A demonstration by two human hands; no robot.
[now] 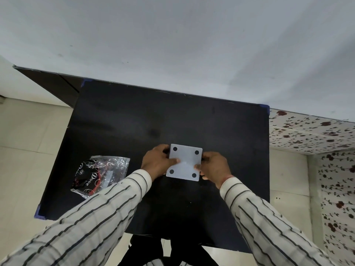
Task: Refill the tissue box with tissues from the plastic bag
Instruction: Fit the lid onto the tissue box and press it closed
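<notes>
Both hands clasped the tissue box (184, 162) on the table (134, 121): left hand (157, 163) and right hand (215, 167) closed on opposite sides, thumbs pressing its pale face. It looked light, stiff and smooth, best gripped by the edges. The crinkly plastic bag (101, 174) lay well left of the grip.

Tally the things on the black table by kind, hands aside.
Tissue box, white base up with four black dots: 1
Plastic bag, clear with dark print: 1
Total: 2
</notes>
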